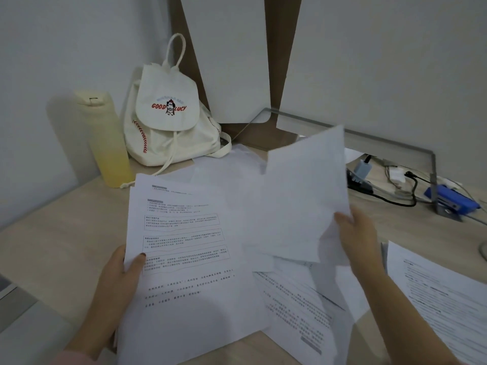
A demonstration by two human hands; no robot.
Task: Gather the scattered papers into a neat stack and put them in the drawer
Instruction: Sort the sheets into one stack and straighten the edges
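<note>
My left hand (116,280) grips the left edge of a small stack of printed papers (189,259), thumb on top, held just above the desk. My right hand (361,241) holds a blank-looking sheet (303,196) by its right edge, lifted and tilted over the middle of the desk. More printed sheets lie loose under them: one at the lower middle (297,309), one at the far right (442,299), and pale ones behind (226,164). No drawer is in view.
A white drawstring backpack (166,119) and a yellow bottle (105,143) stand at the back left. Cables and a power strip (382,180) with a blue device (453,198) sit at the back right. The wooden desk (52,233) runs to the wall.
</note>
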